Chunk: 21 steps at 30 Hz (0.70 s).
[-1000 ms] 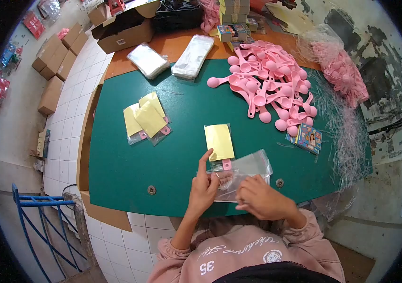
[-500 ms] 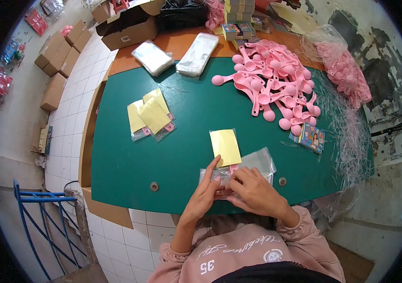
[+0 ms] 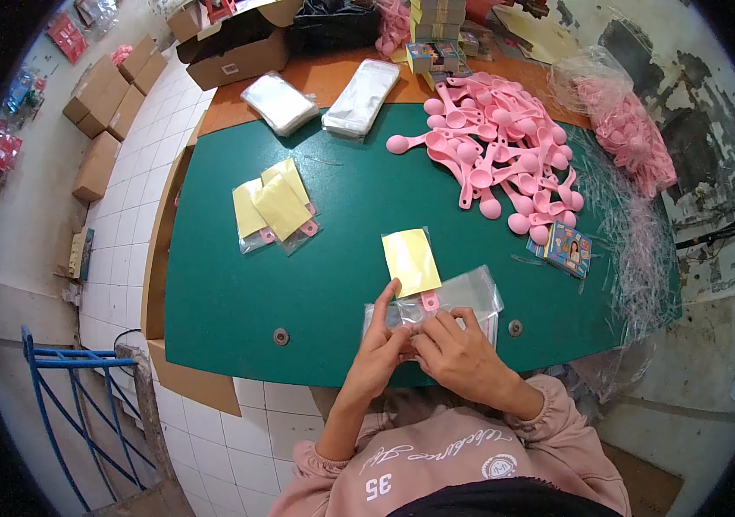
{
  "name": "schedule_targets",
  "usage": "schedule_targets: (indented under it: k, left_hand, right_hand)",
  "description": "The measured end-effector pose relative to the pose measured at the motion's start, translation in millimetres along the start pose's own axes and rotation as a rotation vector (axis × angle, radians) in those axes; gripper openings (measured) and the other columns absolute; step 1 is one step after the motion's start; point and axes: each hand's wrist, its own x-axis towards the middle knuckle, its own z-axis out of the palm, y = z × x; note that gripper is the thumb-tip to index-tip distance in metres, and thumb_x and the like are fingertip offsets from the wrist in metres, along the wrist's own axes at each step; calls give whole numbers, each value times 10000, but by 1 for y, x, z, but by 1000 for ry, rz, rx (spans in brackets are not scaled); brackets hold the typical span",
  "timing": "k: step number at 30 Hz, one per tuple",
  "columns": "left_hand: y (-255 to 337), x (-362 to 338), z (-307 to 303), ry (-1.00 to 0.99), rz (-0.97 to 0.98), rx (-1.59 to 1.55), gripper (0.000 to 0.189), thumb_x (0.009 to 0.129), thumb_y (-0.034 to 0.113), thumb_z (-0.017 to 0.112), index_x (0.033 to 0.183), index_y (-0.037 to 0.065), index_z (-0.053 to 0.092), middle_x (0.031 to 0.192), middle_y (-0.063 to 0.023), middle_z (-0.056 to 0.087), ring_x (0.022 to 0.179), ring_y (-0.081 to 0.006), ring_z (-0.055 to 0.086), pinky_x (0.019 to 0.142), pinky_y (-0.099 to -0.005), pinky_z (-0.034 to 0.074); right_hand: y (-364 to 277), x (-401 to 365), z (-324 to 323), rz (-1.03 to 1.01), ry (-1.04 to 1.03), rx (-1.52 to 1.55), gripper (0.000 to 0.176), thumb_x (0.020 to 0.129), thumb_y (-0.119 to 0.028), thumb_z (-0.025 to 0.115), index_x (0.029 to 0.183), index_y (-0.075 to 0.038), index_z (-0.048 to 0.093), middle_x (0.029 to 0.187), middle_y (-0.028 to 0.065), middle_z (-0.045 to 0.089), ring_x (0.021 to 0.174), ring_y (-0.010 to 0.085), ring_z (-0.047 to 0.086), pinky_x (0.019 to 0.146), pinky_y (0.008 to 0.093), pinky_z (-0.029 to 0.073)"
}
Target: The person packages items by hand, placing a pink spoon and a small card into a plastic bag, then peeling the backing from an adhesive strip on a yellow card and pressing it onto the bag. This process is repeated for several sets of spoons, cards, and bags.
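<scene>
A yellow card [image 3: 412, 261] lies near the front of the green table, with a pink spoon's handle end [image 3: 429, 300] showing below it. My left hand [image 3: 376, 351] has its index finger stretched to the card's lower left corner, its thumb by the clear bag's edge. My right hand [image 3: 462, 351] pinches the same clear plastic close beside it; the fingertips of both hands nearly meet. Clear plastic bags [image 3: 475, 297] lie under and beside the right hand. Three packed yellow cards [image 3: 281, 208] with pink handles overlap at the left.
A heap of pink spoons [image 3: 505, 146] covers the back right, with small printed cards [image 3: 569, 251] in front. Stacks of clear bags [image 3: 360, 99] lie at the back. Tangled clear plastic [image 3: 639, 258] runs along the right edge. An open cardboard box [image 3: 238, 65] stands behind.
Both hands' fingertips have come closer together over the bag. The yellow card has shifted slightly up, and more of the pink handle shows below it.
</scene>
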Motion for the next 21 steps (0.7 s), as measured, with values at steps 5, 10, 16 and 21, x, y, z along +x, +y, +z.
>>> schedule_targets:
  k: [5,10,16,21]
  left_hand:
    - [-3,5,-5,-9,104,234,609,871,-15,410,1389,161,143,785,-19,524,624,-52,487,584,-207,449]
    - [-6,16,-8,95,192,406,599,861,-33,371,1387,134,142,735,-27,546,651,-79,537,596,-212,447]
    - [16,20,-12,-132,25,435,420,884,24,299,1303,48,301,932,-160,632,843,-181,627,704,-246,495]
    - [14,27,-11,-172,90,359,327,906,37,275,1211,27,392,940,-170,624,868,-204,627,740,-254,498]
  right_hand:
    - [2,-1,2,-87,31,12,231,651,-147,651,820,-49,529,835,62,481,835,216,493,771,383,360]
    - [31,-9,-24,-61,-37,515,156,719,-151,602,786,-50,504,818,86,496,812,226,493,753,379,378]
    - [196,-70,-93,482,62,847,119,805,-123,552,884,-36,534,870,66,519,819,203,511,746,337,405]
    - [178,-60,-90,684,225,-27,319,732,-60,547,1042,-22,486,969,128,508,902,293,519,813,385,402]
